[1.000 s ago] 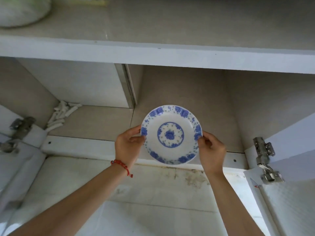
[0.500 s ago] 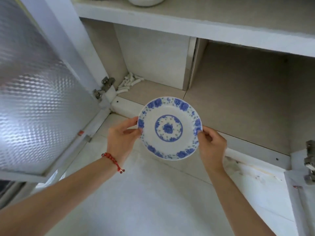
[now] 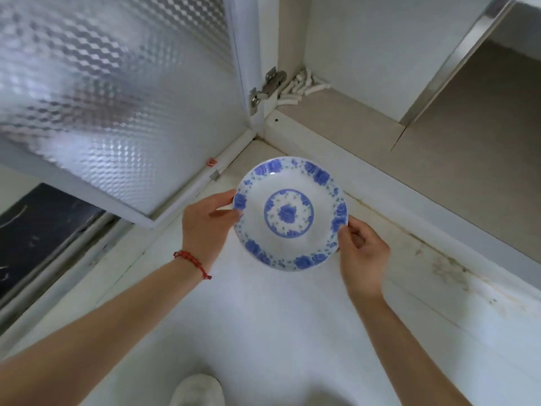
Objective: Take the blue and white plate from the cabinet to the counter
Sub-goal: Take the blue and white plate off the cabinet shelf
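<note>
Head view: plate in both hands' closed grip, open frosted cabinet door just left.

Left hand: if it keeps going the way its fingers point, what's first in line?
The left hand points right, and its fingers already grip the blue and white plate at the rim. Nothing else before that.

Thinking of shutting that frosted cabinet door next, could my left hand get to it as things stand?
Probably not yet: the left hand grips the plate rim. The frosted door hangs open just beyond it, nothing between.
</note>
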Demonstrator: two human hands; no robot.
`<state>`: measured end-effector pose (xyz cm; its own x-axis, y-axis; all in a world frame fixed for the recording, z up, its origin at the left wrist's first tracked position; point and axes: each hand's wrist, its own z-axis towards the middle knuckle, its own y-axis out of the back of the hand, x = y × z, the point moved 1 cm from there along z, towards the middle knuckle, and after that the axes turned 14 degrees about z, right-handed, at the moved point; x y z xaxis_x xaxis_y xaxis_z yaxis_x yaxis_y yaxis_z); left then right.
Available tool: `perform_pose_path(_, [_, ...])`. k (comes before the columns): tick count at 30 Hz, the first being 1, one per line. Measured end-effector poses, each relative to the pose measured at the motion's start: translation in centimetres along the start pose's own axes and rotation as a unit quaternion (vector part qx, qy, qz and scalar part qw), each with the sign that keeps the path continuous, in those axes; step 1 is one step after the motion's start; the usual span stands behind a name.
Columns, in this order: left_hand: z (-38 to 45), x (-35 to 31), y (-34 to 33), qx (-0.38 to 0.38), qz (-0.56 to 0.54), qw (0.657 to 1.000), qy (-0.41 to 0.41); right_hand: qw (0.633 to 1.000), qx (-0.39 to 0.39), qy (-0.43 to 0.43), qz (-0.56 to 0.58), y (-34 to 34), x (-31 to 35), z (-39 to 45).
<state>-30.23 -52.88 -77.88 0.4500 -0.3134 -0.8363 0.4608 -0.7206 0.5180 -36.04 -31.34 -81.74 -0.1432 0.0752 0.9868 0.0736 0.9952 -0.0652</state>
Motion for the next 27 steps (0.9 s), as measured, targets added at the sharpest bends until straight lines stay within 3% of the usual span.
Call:
perform_pose_path(7, [-4.6,-2.7,2.4,0.004,0.017,0.999,0.047,0.998,-0.015,-0.046,-0.029,1.6,5.1,-4.5])
perform_pose_path(15, [-9.8,-8.5,5.3,0.001,-0.072,0.993,0.098,0.997,-0.007,-0.044,-0.066,3.8,14.4,-7.8])
perform_pose_path(27, [-16.0,-22.9,14.8,0.014,-0.076,0.993,0.092,0.995,-0.014,-0.067,-0.073,4.6,32.0,-13.1])
